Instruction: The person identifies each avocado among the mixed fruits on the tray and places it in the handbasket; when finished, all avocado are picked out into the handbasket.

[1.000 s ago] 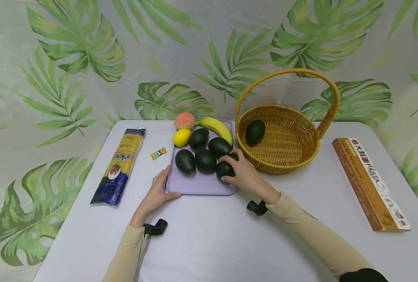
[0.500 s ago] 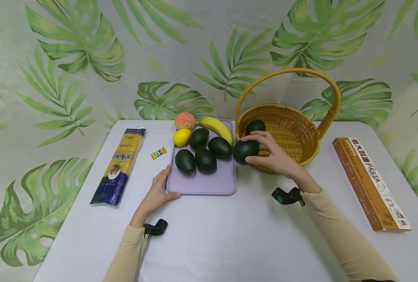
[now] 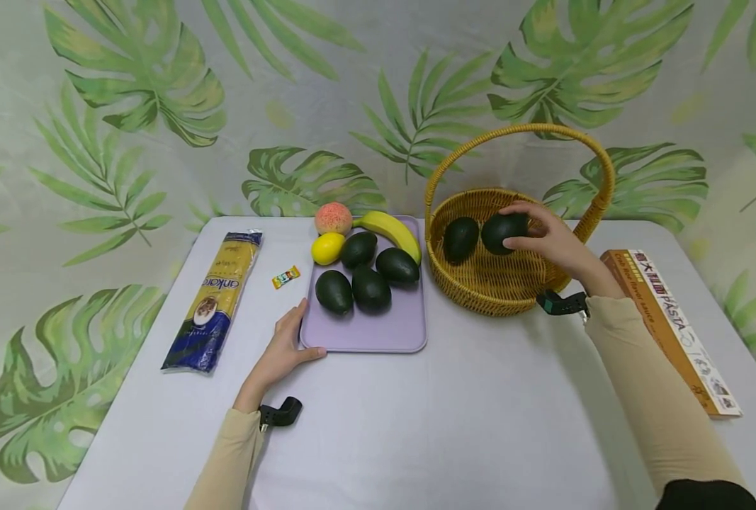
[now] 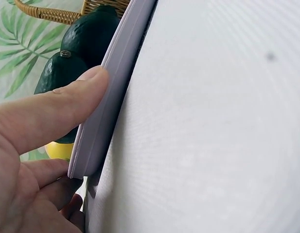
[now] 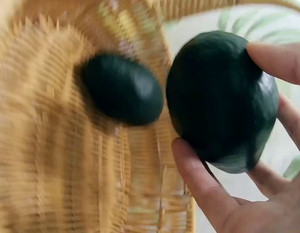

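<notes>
My right hand (image 3: 553, 241) holds a dark green avocado (image 3: 504, 234) over the wicker basket (image 3: 480, 301), its fingers and thumb spread round the fruit in the right wrist view. Beside it, another avocado (image 3: 461, 239) lies in the basket's left side. My left hand (image 3: 282, 354) grips the near left corner of the lilac tray (image 3: 365, 336), thumb along the front edge and fingers at the left side. Several avocados (image 3: 371, 289) lie on the tray, with a banana (image 3: 390, 232), a yellow lemon (image 3: 328, 248) and a peach (image 3: 334, 219) towards its back.
The basket's tall handle (image 3: 521, 130) arches over it. A pasta packet (image 3: 215, 301) lies at the left, with a small wrapped sweet (image 3: 285, 277) near the tray. On the right lies a long pasta box (image 3: 671, 329), partly behind my right sleeve. A leaf-patterned cloth (image 3: 301, 106) hangs behind.
My right hand has lifted an avocado from the tray's right side and carried it right, over the basket. My left hand stays at the tray corner.
</notes>
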Available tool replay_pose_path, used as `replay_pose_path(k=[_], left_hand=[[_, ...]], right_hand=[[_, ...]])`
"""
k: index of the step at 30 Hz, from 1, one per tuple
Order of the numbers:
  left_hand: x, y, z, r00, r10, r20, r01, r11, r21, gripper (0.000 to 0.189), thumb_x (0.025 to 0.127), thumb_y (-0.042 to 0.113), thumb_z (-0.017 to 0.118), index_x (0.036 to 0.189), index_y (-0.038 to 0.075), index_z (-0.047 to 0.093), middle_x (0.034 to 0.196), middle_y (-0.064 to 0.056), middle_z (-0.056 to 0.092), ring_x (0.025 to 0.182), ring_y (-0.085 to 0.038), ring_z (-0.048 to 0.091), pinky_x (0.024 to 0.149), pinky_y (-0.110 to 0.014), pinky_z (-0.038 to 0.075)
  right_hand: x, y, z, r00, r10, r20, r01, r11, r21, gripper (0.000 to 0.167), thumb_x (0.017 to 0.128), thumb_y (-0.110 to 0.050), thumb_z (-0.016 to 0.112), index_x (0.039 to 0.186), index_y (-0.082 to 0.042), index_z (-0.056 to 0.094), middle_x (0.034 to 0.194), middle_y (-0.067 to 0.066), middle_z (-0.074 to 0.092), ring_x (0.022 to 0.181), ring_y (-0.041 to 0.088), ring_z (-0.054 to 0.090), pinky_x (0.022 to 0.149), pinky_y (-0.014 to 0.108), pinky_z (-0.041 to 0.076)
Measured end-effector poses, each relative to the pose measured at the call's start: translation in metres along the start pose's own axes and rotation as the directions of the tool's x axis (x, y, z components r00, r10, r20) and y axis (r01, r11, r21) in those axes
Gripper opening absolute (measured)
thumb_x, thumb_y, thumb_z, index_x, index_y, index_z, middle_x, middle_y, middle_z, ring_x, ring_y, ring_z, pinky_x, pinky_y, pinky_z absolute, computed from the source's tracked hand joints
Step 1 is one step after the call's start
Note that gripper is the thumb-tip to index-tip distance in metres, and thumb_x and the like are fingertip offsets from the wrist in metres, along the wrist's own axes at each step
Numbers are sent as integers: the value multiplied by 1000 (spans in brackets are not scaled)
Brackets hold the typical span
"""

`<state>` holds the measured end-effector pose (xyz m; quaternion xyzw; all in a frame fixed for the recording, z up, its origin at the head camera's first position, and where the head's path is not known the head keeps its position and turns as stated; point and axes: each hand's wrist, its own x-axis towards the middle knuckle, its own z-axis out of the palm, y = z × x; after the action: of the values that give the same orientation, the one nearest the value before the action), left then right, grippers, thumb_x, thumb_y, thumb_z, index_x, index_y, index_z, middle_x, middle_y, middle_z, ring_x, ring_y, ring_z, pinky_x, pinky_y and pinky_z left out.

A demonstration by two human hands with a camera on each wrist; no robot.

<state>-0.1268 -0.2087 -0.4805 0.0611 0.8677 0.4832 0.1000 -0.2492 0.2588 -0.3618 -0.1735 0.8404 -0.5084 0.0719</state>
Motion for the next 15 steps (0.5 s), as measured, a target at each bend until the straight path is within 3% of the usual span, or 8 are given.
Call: replay_pose_path(k=[3,6,11,15], left_hand=[[-1,0,0,1000,12,-7,-12,1000,4,102,80,22,79,153,3,11,158,-18,8,143,-34,1,112,-56,9],[-1,0,0,1000,22,-10,-22,1000,4,101,80,20,79,153,3,11,157,-19,9,143,-35,2,112,-56,8],[-1,0,0,1000,17,-6,-17,1000,-3,101,80,21,79,153,4,12,157,-19,8,143,-34,1,112,-56,8],[-1,0,0,1000,12,-5,-12,1000,-2,101,80,20,79,153,5,11,157,-19,8,143,-34,1,112,-56,8]], right_hand=[[12,6,-8,999,37,28,-36,998,-58,51,92,-16,65,139,-6,46,150,10,28,129,29,31,96,52,35],[22,9,-12,994,98,36,-94,990,-102,54,93,-22,64,141,-8,43,154,11,22,125,32,35,89,48,41],[35,17,-15,985,166,37,-160,979,-130,57,94,-26,63,143,-10,40,155,14,18,106,34,51,81,42,49],[42,23,-13,983,183,20,-179,975,-130,56,94,-22,62,143,-7,39,154,17,18,110,36,48,76,40,51]])
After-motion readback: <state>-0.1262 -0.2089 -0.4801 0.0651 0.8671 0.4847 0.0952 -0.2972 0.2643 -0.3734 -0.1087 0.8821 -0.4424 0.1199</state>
